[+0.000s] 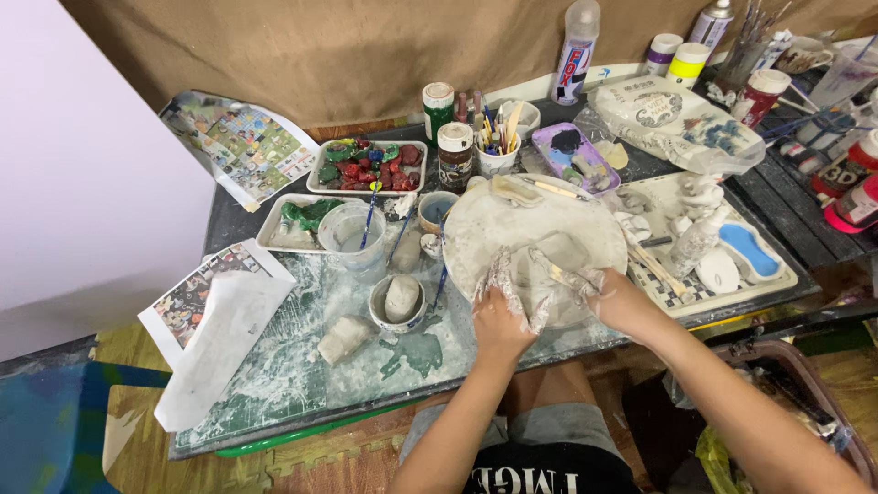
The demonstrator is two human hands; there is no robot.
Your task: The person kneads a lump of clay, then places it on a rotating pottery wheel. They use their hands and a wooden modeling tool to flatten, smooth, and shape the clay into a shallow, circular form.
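Observation:
Both my hands are coated in wet grey clay and rest on a round white board [512, 224] smeared with clay. My left hand [501, 302] presses its spread fingers onto a lump of grey clay [547, 274] at the board's near edge. My right hand [599, 291] cups the same lump from the right, fingers curled against it. A wooden modelling stick [549, 187] lies on the board's far side.
A small bowl with a clay lump [401, 300], a clear water cup with a brush [352, 233], trays of red and green clay pieces [366, 165], a cup of tools [497, 146], paint jars, spray cans, a checked tray with white figures [704, 247], printed sheets [242, 146].

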